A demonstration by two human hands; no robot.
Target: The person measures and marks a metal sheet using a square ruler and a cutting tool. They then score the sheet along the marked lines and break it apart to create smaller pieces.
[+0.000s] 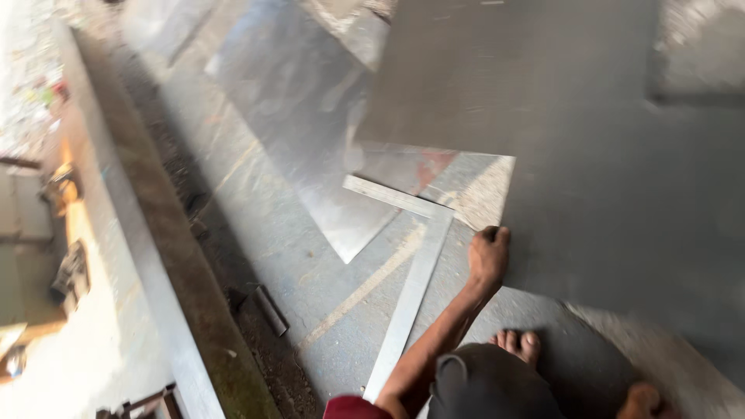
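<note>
grey concrete floor point(233, 233) fills the view, with a raised curb point(155, 233) running along the left and sunlit ground beyond it. several shiny metal sheets point(303, 116) lie overlapping on the floor, and a large dull grey sheet point(605, 155) covers the right side. a steel framing square point(411, 287) lies flat near the middle, its long arm pointing back toward the person. one hand point(489, 256), which side i cannot tell, reaches forward with fingers curled over the edge of the grey sheet, just beside the square. two bare feet point(516, 345) rest on the floor below it.
</note>
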